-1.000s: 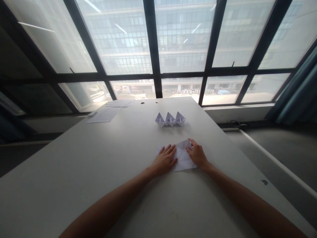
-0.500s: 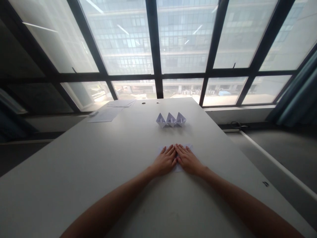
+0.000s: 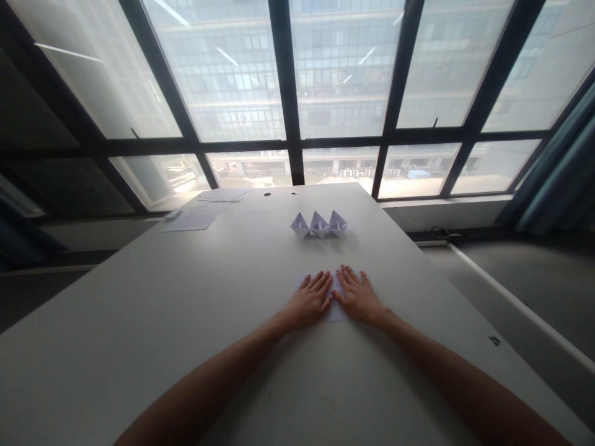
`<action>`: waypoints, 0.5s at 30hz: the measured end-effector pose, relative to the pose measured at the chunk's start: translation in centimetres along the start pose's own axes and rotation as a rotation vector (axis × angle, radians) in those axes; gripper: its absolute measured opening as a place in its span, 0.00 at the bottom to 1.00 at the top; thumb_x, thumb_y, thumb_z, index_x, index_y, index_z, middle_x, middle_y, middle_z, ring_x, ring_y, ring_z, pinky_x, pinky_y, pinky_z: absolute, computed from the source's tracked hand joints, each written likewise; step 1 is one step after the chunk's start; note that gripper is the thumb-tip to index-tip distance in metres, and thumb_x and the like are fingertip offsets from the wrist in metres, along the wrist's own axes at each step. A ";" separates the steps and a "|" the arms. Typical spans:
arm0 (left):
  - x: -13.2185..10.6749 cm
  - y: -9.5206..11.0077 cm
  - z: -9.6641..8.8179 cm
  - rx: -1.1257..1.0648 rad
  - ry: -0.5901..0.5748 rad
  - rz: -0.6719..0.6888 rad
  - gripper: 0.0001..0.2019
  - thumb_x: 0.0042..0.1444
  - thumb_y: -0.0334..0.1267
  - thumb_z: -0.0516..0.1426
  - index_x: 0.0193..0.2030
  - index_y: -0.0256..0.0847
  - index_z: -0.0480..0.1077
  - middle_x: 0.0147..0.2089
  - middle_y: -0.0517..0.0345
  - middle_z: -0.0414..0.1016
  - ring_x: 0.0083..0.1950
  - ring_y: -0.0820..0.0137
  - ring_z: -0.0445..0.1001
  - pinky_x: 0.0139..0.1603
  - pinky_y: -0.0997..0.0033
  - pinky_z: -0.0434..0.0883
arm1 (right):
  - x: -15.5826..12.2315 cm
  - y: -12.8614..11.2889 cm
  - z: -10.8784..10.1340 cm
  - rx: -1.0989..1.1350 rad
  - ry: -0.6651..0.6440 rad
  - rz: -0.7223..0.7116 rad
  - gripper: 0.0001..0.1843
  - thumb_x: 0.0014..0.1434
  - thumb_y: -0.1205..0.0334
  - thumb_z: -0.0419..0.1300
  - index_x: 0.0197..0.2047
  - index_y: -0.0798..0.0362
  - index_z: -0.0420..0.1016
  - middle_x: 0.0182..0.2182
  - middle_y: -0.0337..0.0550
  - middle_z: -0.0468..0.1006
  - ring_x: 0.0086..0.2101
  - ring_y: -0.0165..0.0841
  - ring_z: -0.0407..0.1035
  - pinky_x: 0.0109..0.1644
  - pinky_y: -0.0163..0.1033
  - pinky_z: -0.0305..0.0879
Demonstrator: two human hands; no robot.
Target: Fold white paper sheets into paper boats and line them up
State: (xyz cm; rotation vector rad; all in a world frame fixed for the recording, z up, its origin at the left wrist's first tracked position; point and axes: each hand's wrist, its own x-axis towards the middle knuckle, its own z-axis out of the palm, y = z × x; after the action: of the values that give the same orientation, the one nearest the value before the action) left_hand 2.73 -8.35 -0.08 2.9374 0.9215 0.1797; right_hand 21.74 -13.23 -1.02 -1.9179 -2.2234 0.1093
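A folded sheet of white paper (image 3: 335,311) lies on the white table (image 3: 186,322), mostly covered by both my hands. My left hand (image 3: 310,300) lies flat on its left half with fingers stretched out. My right hand (image 3: 357,297) lies flat on its right half, fingers slightly spread, beside the left hand. Neither hand grips anything. Further back on the table stand three small folded white paper boats (image 3: 319,224) in a row, apart from my hands.
Loose white sheets (image 3: 198,217) lie at the table's far left near the window. Two small holes (image 3: 267,194) sit in the tabletop's far edge. Large dark-framed windows (image 3: 288,124) rise behind. A blue curtain (image 3: 553,186) hangs at right.
One second ago my right hand held a raised flap of the paper. It folded the flap down and both hands now press flat; the right hand has slid slightly rightward.
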 end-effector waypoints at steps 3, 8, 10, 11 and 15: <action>0.0 0.0 0.0 -0.004 0.008 0.003 0.29 0.69 0.49 0.37 0.72 0.39 0.45 0.74 0.51 0.41 0.74 0.63 0.39 0.71 0.55 0.42 | 0.0 0.2 0.0 0.000 0.007 0.028 0.38 0.67 0.42 0.39 0.71 0.57 0.45 0.70 0.52 0.41 0.68 0.41 0.34 0.68 0.60 0.28; 0.0 0.1 -0.2 -0.017 -0.010 -0.006 0.29 0.69 0.49 0.38 0.72 0.40 0.44 0.74 0.51 0.41 0.74 0.62 0.39 0.71 0.54 0.42 | 0.1 0.6 0.0 -0.001 -0.014 0.090 0.38 0.66 0.39 0.38 0.72 0.52 0.43 0.71 0.51 0.38 0.68 0.43 0.32 0.66 0.63 0.23; 0.0 0.1 -0.3 -0.018 -0.021 -0.010 0.29 0.69 0.49 0.38 0.72 0.39 0.45 0.74 0.50 0.40 0.74 0.62 0.38 0.71 0.54 0.42 | 0.2 0.9 0.0 -0.004 -0.023 0.107 0.39 0.66 0.38 0.38 0.72 0.52 0.42 0.71 0.52 0.38 0.68 0.43 0.31 0.66 0.64 0.23; 0.0 0.1 -0.3 -0.017 -0.026 -0.010 0.29 0.69 0.49 0.38 0.72 0.38 0.45 0.74 0.50 0.40 0.74 0.62 0.38 0.71 0.54 0.42 | 0.2 1.1 0.0 -0.004 -0.027 0.116 0.39 0.66 0.38 0.38 0.72 0.52 0.42 0.71 0.52 0.38 0.68 0.44 0.31 0.66 0.64 0.23; 0.0 0.0 -0.3 -0.010 -0.032 -0.005 0.30 0.68 0.49 0.39 0.72 0.37 0.44 0.74 0.49 0.39 0.74 0.62 0.37 0.71 0.53 0.41 | 0.4 2.0 -0.1 -0.010 -0.030 0.158 0.39 0.66 0.39 0.38 0.72 0.52 0.40 0.71 0.53 0.37 0.68 0.43 0.31 0.65 0.65 0.23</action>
State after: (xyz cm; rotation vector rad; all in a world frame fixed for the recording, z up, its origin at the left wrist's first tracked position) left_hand 2.69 -8.30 0.18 2.9197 0.9209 0.1358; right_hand 23.66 -12.51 -1.26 -2.1091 -2.0917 0.1525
